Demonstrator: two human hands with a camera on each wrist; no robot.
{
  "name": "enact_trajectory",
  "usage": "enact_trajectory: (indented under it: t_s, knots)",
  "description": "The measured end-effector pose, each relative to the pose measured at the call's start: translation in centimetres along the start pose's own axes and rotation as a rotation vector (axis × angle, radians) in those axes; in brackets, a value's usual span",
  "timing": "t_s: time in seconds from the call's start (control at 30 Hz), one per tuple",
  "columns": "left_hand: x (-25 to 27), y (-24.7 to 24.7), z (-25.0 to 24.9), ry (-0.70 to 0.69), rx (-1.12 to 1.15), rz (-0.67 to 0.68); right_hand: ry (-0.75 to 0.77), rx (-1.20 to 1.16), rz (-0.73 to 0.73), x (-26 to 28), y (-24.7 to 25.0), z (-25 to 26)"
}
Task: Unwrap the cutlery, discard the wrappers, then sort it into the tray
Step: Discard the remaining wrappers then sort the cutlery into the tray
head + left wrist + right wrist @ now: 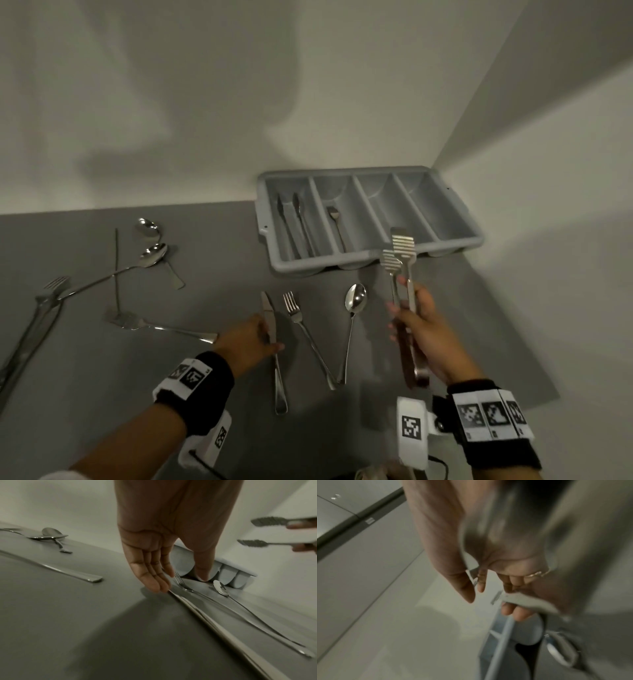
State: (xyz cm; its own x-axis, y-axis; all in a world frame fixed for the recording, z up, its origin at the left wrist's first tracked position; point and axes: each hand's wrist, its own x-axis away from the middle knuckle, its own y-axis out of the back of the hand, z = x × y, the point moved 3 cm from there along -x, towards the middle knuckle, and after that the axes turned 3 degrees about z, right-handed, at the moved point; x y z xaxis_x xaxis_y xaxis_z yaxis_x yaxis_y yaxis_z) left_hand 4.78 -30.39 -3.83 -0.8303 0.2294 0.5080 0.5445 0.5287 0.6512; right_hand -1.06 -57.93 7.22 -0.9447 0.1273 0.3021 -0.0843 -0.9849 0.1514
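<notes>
A grey four-slot tray (265, 219) stands in the wall corner; its leftmost slot holds two long dark utensils (295, 226) and the second slot a fork (337, 222). My right hand (411, 318) grips a pair of metal tongs (399, 253), whose ridged tips hover over the tray's near rim. A knife (278, 377), a fork (297, 317) and a spoon (355, 301) lie side by side in front of the tray. My left hand (270, 337) reaches over the knife (205, 622) with straight fingers (159, 585) touching its blade and the thumb spread apart.
At the left of the grey table lie two spoons (154, 255), two forks (137, 322) and long tongs (30, 339) near the left edge. White walls close off the back and right. The tray's underside (228, 577) shows beyond my left thumb.
</notes>
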Motion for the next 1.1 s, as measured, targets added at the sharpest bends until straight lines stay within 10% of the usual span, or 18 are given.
enact_trajectory:
  t_s: [0.27, 0.8, 1.1]
  knots:
    - [1.4, -1.5, -0.4, 0.004, -0.023, 0.053, 0.259, 0.169, 0.122, -6.5, -4.3, 5.0]
    - [2.4, -1.4, -0.3, 0.316, 0.068, -0.068, 0.160, 1.009, 0.169, -22.1, -13.9, 4.4]
    - [2.2, -1.7, -0.7, 0.238, -0.041, -0.035, 0.122, 0.824, 0.225, -21.6, -12.5, 4.3]
